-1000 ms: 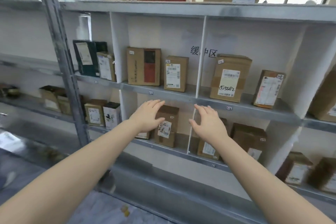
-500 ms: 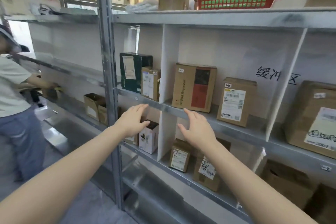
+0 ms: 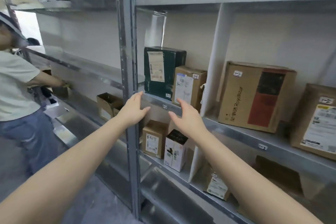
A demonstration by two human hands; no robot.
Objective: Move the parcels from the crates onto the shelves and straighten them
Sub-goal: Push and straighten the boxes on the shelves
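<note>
- Swung left along the shelves since half a second ago: green box and small brown box, then off to the side, now right ahead; red basket gone from view up top.
- Left hand point(image 3: 133, 110) up by the grey post point(image 3: 127, 60), fingers spread, holding nothing.
- Right hand point(image 3: 188, 118) beside it, open too, also empty.
- Both hands just in front of the shelf edge point(image 3: 160, 102), a gap between them, near the green box point(image 3: 161, 71) but not touching it.
- Already on the shelves: green box, small brown box point(image 3: 189, 85) touching its side, big red-and-brown box point(image 3: 254, 94) in the next slot past the white divider point(image 3: 216, 71).
- One shelf down: a brown box point(image 3: 153, 139) and a white box point(image 3: 175, 151) side by side, more boxes lower right.
- Looks like a lot put away, most standing up with labels out.
- Big red-and-brown box a bit turned, maybe needs a nudge straight.
- No crates in view, so cannot tell how many parcels are left.
- Probably tidying time now: likely about to push the green box and its neighbour into line.
- Another person point(image 3: 16, 85) at far left, reaching into another shelf.
</note>
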